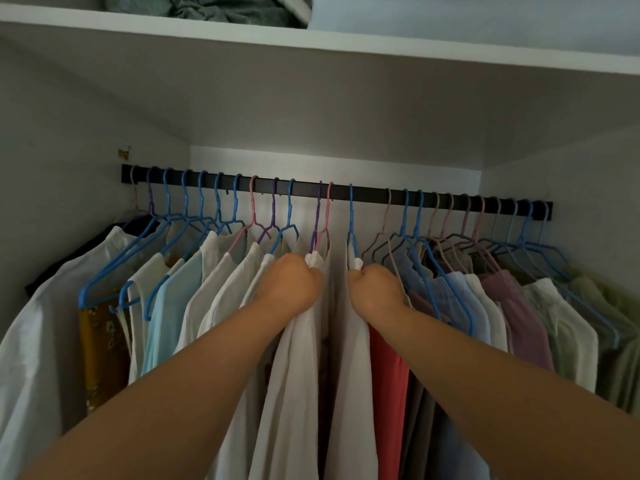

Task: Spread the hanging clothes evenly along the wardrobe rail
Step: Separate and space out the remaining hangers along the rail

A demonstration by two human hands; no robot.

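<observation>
A black wardrobe rail (370,194) runs left to right and carries several blue, pink and purple hangers with clothes. My left hand (291,284) grips the shoulder of a white garment (298,375) that hangs on a pink hanger (327,216) near the rail's middle. My right hand (377,289) grips the shoulder of another white garment (353,375) on a blue hanger (351,216). A narrow gap lies between the two garments. A red garment (389,386) hangs just right of my right hand. Hangers sit closer together at the right end of the rail.
A white shelf (311,43) spans the wardrobe above the rail, with folded grey-green fabric (207,10) and a pale blue item (450,15) on it. White side walls close in the rail at both ends. A small brass fitting (124,153) sits on the left wall.
</observation>
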